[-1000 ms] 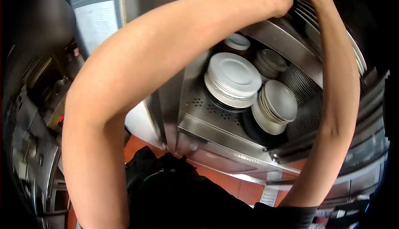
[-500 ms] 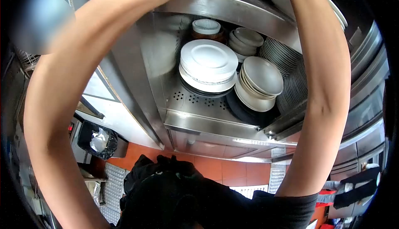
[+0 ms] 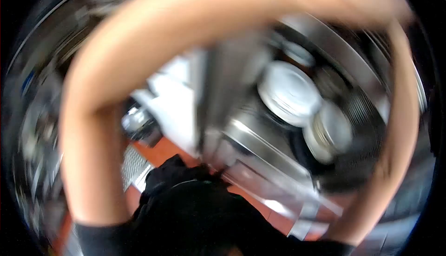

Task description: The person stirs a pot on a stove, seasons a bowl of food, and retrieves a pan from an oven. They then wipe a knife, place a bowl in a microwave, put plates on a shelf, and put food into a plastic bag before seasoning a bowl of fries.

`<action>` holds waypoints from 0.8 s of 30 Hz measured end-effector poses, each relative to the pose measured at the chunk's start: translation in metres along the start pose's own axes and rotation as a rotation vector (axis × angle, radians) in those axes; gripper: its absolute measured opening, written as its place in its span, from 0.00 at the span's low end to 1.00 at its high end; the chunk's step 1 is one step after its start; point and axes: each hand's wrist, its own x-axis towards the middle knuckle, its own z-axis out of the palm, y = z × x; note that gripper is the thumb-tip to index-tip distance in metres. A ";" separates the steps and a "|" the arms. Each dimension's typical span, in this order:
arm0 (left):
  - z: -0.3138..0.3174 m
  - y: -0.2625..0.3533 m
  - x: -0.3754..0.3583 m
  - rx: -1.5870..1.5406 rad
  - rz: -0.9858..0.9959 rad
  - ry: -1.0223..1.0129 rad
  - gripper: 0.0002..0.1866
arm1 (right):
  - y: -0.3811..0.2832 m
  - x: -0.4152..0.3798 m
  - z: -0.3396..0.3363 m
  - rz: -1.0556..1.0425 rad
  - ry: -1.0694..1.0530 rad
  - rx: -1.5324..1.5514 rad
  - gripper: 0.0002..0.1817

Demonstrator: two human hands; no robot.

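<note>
Both of my arms reach up towards the top right of the head view. My left hand (image 3: 378, 0) is smeared by motion at the upper edge, and its fingers cannot be made out. Behind it, the right forearm (image 3: 403, 98) runs up to a right hand that is hidden. Whether either hand holds anything does not show. Beneath the arms, a stack of white plates (image 3: 290, 89) stands inside a steel cabinet, beside a stack of cream bowls (image 3: 333, 128). White plate rims (image 3: 420, 86) show at the far right, by the right forearm.
The cabinet's steel front edge (image 3: 265, 151) runs slantwise below the stacks. Further back are a small white bowl (image 3: 298, 54) and ridged stacks of dishes (image 3: 364, 107). A black-lined bin (image 3: 141, 123) stands at left on the red tiled floor (image 3: 167, 151).
The view has swung left, so the cabinet and plates now sit further right and tilted. My left arm has swept across to the upper right, its hand coming into the frame.
</note>
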 end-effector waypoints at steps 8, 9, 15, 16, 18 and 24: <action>-0.048 0.050 -0.071 0.338 -0.717 0.156 0.15 | -0.047 -0.002 -0.012 0.036 0.279 0.167 0.12; -0.088 0.034 -0.110 -0.118 0.031 0.349 0.14 | -0.056 -0.006 -0.021 0.085 0.357 0.201 0.11; -0.161 0.019 -0.260 -0.959 -0.590 0.152 0.04 | -0.225 -0.062 -0.069 -0.061 0.657 1.058 0.17; -0.166 0.014 -0.296 -0.927 -0.553 0.273 0.04 | -0.275 -0.061 -0.077 -0.062 0.283 1.087 0.23; -0.227 0.000 -0.349 -0.724 -0.763 0.003 0.07 | -0.353 -0.038 -0.064 -0.324 -0.309 1.078 0.45; -0.359 -0.008 -0.486 -0.299 -0.913 0.000 0.14 | -0.572 0.035 -0.029 -0.315 -0.296 1.513 0.13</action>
